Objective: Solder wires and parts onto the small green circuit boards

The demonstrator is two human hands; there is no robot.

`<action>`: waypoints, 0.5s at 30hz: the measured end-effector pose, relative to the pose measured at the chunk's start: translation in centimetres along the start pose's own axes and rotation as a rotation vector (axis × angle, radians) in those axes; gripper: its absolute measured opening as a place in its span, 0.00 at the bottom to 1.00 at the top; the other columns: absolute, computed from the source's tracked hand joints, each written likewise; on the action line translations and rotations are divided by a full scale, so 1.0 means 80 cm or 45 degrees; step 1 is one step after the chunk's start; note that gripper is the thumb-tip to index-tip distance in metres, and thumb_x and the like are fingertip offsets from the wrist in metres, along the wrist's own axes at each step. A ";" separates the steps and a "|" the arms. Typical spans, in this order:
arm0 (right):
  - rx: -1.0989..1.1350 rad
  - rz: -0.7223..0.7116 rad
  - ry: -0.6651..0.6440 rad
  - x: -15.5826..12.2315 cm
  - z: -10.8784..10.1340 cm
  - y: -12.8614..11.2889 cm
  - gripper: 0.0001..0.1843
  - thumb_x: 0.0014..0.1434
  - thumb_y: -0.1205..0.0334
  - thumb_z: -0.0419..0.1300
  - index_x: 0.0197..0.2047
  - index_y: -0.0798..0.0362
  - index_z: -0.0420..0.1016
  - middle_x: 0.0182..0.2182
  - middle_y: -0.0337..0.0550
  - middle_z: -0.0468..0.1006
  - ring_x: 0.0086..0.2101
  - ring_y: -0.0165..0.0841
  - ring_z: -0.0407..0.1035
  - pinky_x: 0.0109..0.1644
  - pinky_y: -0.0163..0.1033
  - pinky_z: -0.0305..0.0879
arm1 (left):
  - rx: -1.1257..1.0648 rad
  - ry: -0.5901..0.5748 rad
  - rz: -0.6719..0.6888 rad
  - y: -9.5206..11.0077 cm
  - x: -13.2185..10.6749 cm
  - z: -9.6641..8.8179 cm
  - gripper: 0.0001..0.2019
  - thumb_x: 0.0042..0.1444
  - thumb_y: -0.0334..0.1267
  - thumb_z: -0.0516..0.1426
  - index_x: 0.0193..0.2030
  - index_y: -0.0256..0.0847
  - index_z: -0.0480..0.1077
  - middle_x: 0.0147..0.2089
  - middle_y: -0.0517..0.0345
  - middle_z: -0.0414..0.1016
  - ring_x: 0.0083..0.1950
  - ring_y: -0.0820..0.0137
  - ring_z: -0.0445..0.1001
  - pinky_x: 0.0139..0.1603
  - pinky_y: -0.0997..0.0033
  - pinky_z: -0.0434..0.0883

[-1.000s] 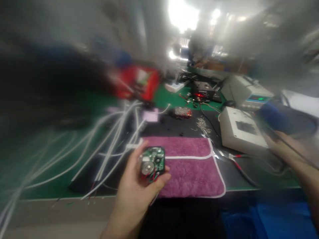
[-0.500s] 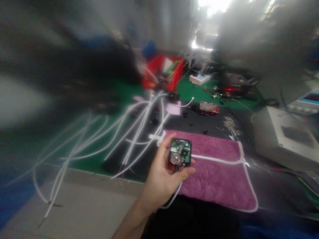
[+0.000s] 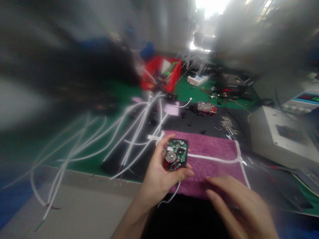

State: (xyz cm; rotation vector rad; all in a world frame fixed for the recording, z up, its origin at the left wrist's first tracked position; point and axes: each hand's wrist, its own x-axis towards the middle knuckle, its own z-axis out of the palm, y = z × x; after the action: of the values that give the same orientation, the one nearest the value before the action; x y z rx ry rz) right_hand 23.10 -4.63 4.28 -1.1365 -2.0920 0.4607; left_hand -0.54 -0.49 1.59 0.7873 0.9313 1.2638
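My left hand (image 3: 158,181) grips a small black-cased circuit board module (image 3: 181,149) by its sides, the thumb along the lower edge. Its green board faces up, with a round silver part and thin red and green wires. From below it a white cable (image 3: 172,196) hangs toward my lap. At the lower right, my right hand (image 3: 241,199) hovers over the edge of a purple cloth (image 3: 211,176), slightly blurred. Its thumb and index finger are apart, and nothing shows between them.
Several white cables (image 3: 112,124) with bare wire ends spread over the left side and table edge. Behind the cloth are loose screws (image 3: 228,123), a screw-filled box (image 3: 206,108) and a red bin (image 3: 176,71). A grey-white device (image 3: 274,136) stands on the right.
My right hand has come into view from the lower right. My left hand still holds the circuit board module; the whole scene has shifted slightly left.
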 end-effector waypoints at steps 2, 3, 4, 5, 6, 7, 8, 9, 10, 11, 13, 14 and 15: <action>0.021 -0.101 -0.025 0.004 0.018 -0.007 0.14 0.75 0.64 0.62 0.61 0.47 0.77 0.44 0.44 0.85 0.39 0.35 0.82 0.43 0.37 0.83 | 0.008 -0.013 0.015 -0.002 -0.001 -0.001 0.50 0.46 0.36 0.81 0.72 0.50 0.61 0.45 0.57 0.85 0.38 0.66 0.85 0.44 0.69 0.83; 0.033 -0.119 -0.030 0.003 0.023 -0.007 0.13 0.75 0.65 0.62 0.61 0.49 0.76 0.44 0.43 0.84 0.39 0.34 0.82 0.43 0.36 0.83 | 0.012 -0.016 0.022 -0.003 -0.001 -0.001 0.50 0.46 0.37 0.81 0.72 0.49 0.62 0.43 0.58 0.84 0.38 0.66 0.84 0.44 0.69 0.82; 0.044 -0.124 -0.032 0.002 0.027 -0.007 0.12 0.75 0.65 0.62 0.60 0.50 0.76 0.43 0.43 0.84 0.39 0.33 0.81 0.43 0.35 0.82 | 0.014 -0.013 0.031 -0.004 -0.002 -0.002 0.50 0.46 0.40 0.81 0.72 0.48 0.63 0.43 0.58 0.83 0.38 0.67 0.84 0.43 0.69 0.81; 0.049 -0.122 -0.030 0.001 0.029 -0.005 0.11 0.76 0.65 0.61 0.59 0.50 0.76 0.42 0.42 0.84 0.38 0.32 0.81 0.43 0.34 0.81 | 0.011 -0.011 0.039 -0.005 -0.002 -0.003 0.50 0.45 0.42 0.82 0.71 0.48 0.63 0.43 0.57 0.83 0.37 0.67 0.83 0.43 0.69 0.81; 0.049 -0.117 -0.020 -0.001 0.029 -0.004 0.10 0.76 0.65 0.61 0.58 0.50 0.76 0.42 0.41 0.83 0.37 0.31 0.81 0.42 0.33 0.81 | 0.002 -0.010 0.050 -0.006 -0.003 -0.005 0.50 0.44 0.44 0.82 0.71 0.47 0.64 0.45 0.56 0.83 0.37 0.67 0.83 0.43 0.69 0.81; 0.047 -0.111 -0.010 -0.002 0.028 -0.001 0.09 0.77 0.64 0.61 0.57 0.50 0.76 0.41 0.40 0.83 0.37 0.30 0.80 0.42 0.33 0.80 | -0.010 -0.011 0.061 -0.007 -0.004 -0.007 0.51 0.43 0.45 0.82 0.71 0.48 0.64 0.47 0.55 0.83 0.37 0.67 0.83 0.42 0.69 0.81; 0.041 -0.099 -0.004 -0.004 0.027 0.001 0.08 0.77 0.64 0.61 0.57 0.49 0.76 0.41 0.39 0.83 0.37 0.30 0.80 0.42 0.32 0.79 | -0.020 -0.019 0.071 -0.008 -0.004 -0.009 0.52 0.42 0.45 0.82 0.72 0.50 0.64 0.49 0.54 0.83 0.36 0.67 0.83 0.42 0.69 0.81; 0.036 -0.085 0.001 -0.005 0.025 0.003 0.08 0.77 0.63 0.61 0.56 0.48 0.76 0.41 0.39 0.83 0.37 0.29 0.80 0.42 0.32 0.78 | -0.024 -0.027 0.081 -0.009 -0.005 -0.011 0.52 0.42 0.44 0.83 0.72 0.51 0.64 0.49 0.54 0.83 0.36 0.67 0.83 0.41 0.69 0.81; 0.036 -0.071 0.005 -0.006 0.023 0.005 0.07 0.77 0.63 0.61 0.56 0.48 0.77 0.41 0.38 0.83 0.37 0.29 0.80 0.42 0.32 0.78 | -0.019 -0.032 0.092 -0.009 -0.005 -0.012 0.53 0.42 0.42 0.83 0.72 0.53 0.63 0.49 0.55 0.83 0.36 0.67 0.83 0.41 0.69 0.81; 0.041 -0.057 0.009 -0.006 0.020 0.006 0.07 0.77 0.63 0.61 0.56 0.47 0.77 0.42 0.38 0.83 0.38 0.29 0.81 0.43 0.31 0.78 | -0.006 -0.031 0.102 -0.010 -0.004 -0.013 0.52 0.42 0.41 0.83 0.71 0.54 0.63 0.49 0.56 0.82 0.37 0.67 0.83 0.41 0.70 0.81; 0.058 -0.034 0.025 -0.007 0.018 0.009 0.07 0.77 0.62 0.63 0.55 0.47 0.79 0.43 0.38 0.84 0.38 0.30 0.81 0.45 0.30 0.79 | 0.025 -0.012 0.125 -0.012 -0.002 -0.013 0.51 0.42 0.38 0.83 0.70 0.56 0.64 0.49 0.57 0.82 0.38 0.68 0.83 0.41 0.71 0.80; 0.080 -0.012 0.043 -0.006 0.018 0.011 0.07 0.76 0.62 0.64 0.55 0.46 0.80 0.43 0.38 0.85 0.38 0.30 0.82 0.46 0.30 0.79 | 0.034 -0.001 0.138 -0.014 -0.002 -0.011 0.51 0.43 0.38 0.82 0.70 0.56 0.64 0.49 0.58 0.81 0.38 0.68 0.83 0.41 0.71 0.80; 0.122 0.034 0.054 -0.005 0.019 0.014 0.06 0.76 0.61 0.64 0.54 0.46 0.82 0.43 0.38 0.85 0.38 0.30 0.82 0.46 0.29 0.79 | 0.039 0.005 0.148 -0.015 -0.002 -0.009 0.51 0.43 0.38 0.82 0.70 0.56 0.64 0.49 0.58 0.81 0.38 0.68 0.82 0.41 0.71 0.80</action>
State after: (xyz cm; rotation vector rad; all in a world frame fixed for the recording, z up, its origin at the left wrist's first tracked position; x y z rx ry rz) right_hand 22.83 -4.33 2.40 -1.1106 -1.9986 0.5388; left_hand -0.67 -0.84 0.26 0.8738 0.9211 1.3549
